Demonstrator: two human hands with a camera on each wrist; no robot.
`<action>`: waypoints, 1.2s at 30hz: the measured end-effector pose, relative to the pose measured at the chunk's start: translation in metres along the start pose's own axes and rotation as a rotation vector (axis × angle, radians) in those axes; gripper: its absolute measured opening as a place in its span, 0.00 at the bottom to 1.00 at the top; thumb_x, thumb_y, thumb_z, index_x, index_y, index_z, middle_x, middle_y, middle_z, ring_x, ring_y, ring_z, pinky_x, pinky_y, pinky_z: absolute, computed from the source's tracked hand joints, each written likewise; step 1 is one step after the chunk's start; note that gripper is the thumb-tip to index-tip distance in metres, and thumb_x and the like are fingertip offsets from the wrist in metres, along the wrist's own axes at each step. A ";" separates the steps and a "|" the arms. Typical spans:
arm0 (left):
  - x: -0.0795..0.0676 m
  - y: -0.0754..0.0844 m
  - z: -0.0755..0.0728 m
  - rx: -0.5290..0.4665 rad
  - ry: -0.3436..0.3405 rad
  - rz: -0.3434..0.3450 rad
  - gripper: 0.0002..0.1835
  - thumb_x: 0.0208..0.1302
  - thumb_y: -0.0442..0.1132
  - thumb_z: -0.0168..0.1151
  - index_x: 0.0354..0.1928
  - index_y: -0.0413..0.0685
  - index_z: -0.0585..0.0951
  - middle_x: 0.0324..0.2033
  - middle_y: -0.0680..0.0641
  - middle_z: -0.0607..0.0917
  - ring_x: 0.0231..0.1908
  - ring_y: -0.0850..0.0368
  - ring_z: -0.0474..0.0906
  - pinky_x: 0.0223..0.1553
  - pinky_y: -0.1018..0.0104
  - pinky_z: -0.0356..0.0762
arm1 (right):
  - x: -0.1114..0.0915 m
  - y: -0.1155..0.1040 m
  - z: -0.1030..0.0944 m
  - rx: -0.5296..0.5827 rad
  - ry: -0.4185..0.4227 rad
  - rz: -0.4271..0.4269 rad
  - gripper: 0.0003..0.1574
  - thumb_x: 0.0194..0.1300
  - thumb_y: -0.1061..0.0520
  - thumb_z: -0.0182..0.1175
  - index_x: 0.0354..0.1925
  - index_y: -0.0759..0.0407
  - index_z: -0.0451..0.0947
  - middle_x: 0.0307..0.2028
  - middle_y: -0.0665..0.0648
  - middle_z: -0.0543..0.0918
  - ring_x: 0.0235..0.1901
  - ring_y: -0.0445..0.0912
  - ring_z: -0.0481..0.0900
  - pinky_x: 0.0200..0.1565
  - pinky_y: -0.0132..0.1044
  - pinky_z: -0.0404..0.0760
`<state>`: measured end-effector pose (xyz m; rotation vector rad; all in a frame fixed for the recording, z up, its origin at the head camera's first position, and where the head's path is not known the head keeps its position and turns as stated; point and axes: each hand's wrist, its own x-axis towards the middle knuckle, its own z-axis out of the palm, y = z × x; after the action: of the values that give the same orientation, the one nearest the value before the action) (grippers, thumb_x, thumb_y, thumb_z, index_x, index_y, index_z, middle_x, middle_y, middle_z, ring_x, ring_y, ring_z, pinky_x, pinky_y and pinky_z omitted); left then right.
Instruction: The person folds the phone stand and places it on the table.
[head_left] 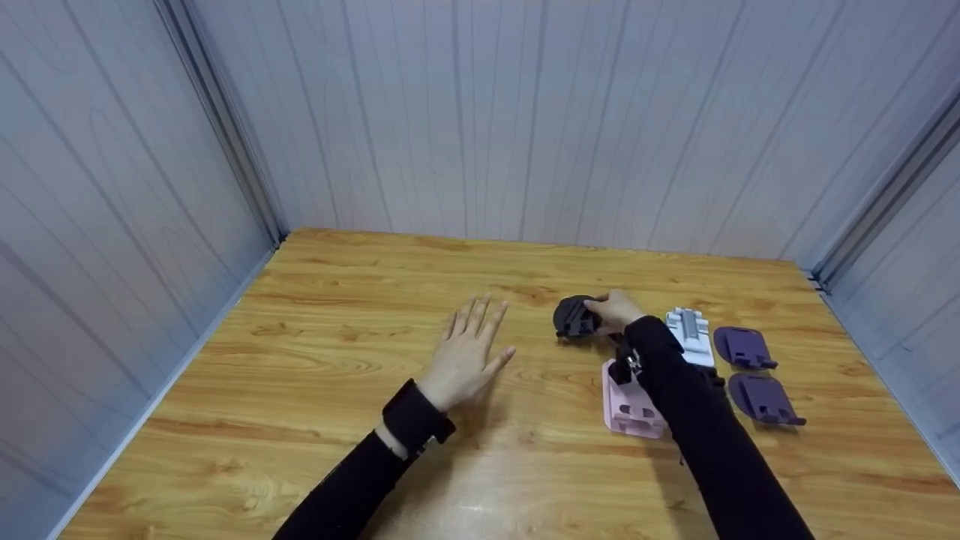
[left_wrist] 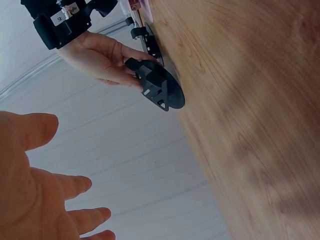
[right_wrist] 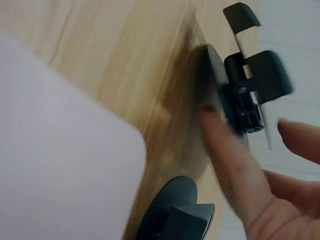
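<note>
My right hand [head_left: 616,309] pinches the right edge of a black folding phone stand [head_left: 575,318], which has a round base. In the right wrist view the black phone stand [right_wrist: 245,95] is tilted over the wooden surface, one finger along its base and the thumb at its other side. My left hand [head_left: 461,360] is held over the table left of it, fingers straight and spread, holding nothing. A pink phone stand [head_left: 634,412] lies partly hidden under the right wrist. Another black stand [right_wrist: 182,212] shows low in the right wrist view.
Right of the right forearm lie a white stand [head_left: 691,341] and two purple stands, one farther back [head_left: 744,347] and one nearer [head_left: 765,399]. The wooden table [head_left: 300,337] is bounded by pale panel walls [head_left: 487,112] at the back and both sides.
</note>
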<state>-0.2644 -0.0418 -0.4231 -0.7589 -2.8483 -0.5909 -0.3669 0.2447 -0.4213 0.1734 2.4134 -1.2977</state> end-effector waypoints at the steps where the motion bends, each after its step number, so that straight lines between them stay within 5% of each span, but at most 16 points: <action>1: 0.000 0.000 0.000 -0.002 -0.003 -0.003 0.37 0.80 0.54 0.48 0.82 0.47 0.52 0.82 0.36 0.50 0.82 0.35 0.44 0.81 0.35 0.46 | 0.001 0.001 0.001 0.014 -0.003 0.003 0.38 0.83 0.55 0.42 0.78 0.77 0.46 0.76 0.77 0.56 0.54 0.58 0.83 0.62 0.44 0.84; 3: 0.000 0.000 0.000 -0.007 -0.006 -0.006 0.37 0.80 0.54 0.48 0.82 0.47 0.52 0.82 0.35 0.50 0.82 0.34 0.44 0.81 0.36 0.45 | 0.002 0.002 0.002 0.045 -0.012 0.008 0.38 0.83 0.54 0.39 0.78 0.77 0.44 0.76 0.76 0.56 0.33 0.45 0.81 0.65 0.45 0.83; 6: 0.001 0.001 -0.001 -0.009 -0.017 -0.008 0.38 0.80 0.54 0.47 0.82 0.47 0.51 0.82 0.35 0.49 0.82 0.34 0.44 0.82 0.36 0.44 | 0.002 0.004 0.002 0.066 -0.018 0.007 0.38 0.84 0.54 0.37 0.78 0.77 0.42 0.74 0.75 0.56 0.18 0.36 0.57 0.66 0.46 0.81; 8: 0.001 0.001 -0.001 -0.008 -0.023 -0.011 0.38 0.80 0.55 0.46 0.82 0.48 0.51 0.82 0.35 0.48 0.82 0.35 0.43 0.82 0.36 0.44 | 0.000 0.004 0.002 0.054 -0.024 0.009 0.38 0.84 0.54 0.35 0.78 0.77 0.41 0.76 0.77 0.53 0.27 0.42 0.75 0.69 0.49 0.79; 10: 0.001 0.001 0.000 -0.004 -0.028 -0.010 0.38 0.80 0.56 0.46 0.82 0.48 0.51 0.82 0.35 0.48 0.82 0.35 0.43 0.82 0.36 0.43 | 0.001 0.006 0.001 0.035 -0.031 0.007 0.39 0.84 0.53 0.34 0.78 0.78 0.40 0.77 0.78 0.50 0.49 0.55 0.82 0.71 0.51 0.76; 13: 0.002 0.000 0.001 -0.004 -0.030 -0.006 0.38 0.80 0.57 0.45 0.82 0.48 0.51 0.82 0.35 0.48 0.82 0.35 0.43 0.82 0.36 0.44 | 0.010 0.012 -0.001 -0.001 -0.030 -0.002 0.39 0.84 0.52 0.36 0.77 0.78 0.44 0.78 0.78 0.50 0.76 0.67 0.60 0.71 0.55 0.75; 19: 0.003 -0.001 0.002 -0.018 -0.042 -0.015 0.37 0.80 0.56 0.45 0.82 0.48 0.51 0.82 0.35 0.47 0.82 0.35 0.42 0.82 0.37 0.43 | 0.042 0.035 -0.009 -0.045 -0.038 -0.064 0.44 0.81 0.45 0.46 0.75 0.79 0.52 0.74 0.80 0.58 0.69 0.66 0.71 0.61 0.50 0.85; 26: 0.003 -0.001 0.003 -0.001 -0.056 -0.026 0.37 0.81 0.57 0.44 0.82 0.49 0.52 0.82 0.36 0.49 0.82 0.35 0.44 0.82 0.37 0.45 | 0.010 0.012 0.000 -0.200 0.034 -0.071 0.39 0.81 0.50 0.41 0.70 0.84 0.57 0.70 0.84 0.63 0.63 0.69 0.78 0.51 0.39 0.90; 31: 0.003 -0.002 0.004 0.003 -0.052 -0.028 0.36 0.80 0.57 0.45 0.82 0.50 0.53 0.82 0.36 0.49 0.82 0.35 0.44 0.81 0.36 0.46 | 0.005 0.009 0.002 -0.227 0.043 -0.084 0.38 0.81 0.51 0.40 0.70 0.84 0.59 0.70 0.84 0.64 0.62 0.68 0.80 0.46 0.35 0.90; 36: 0.002 -0.003 0.004 0.001 -0.062 -0.035 0.36 0.81 0.58 0.44 0.82 0.51 0.53 0.82 0.37 0.48 0.82 0.35 0.43 0.82 0.36 0.46 | -0.005 -0.003 0.001 -0.386 0.039 -0.121 0.39 0.81 0.49 0.38 0.71 0.81 0.60 0.71 0.81 0.65 0.68 0.68 0.73 0.65 0.48 0.82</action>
<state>-0.2680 -0.0418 -0.4274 -0.7419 -2.9240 -0.5798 -0.3631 0.2423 -0.4178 -0.0566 2.6865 -0.8555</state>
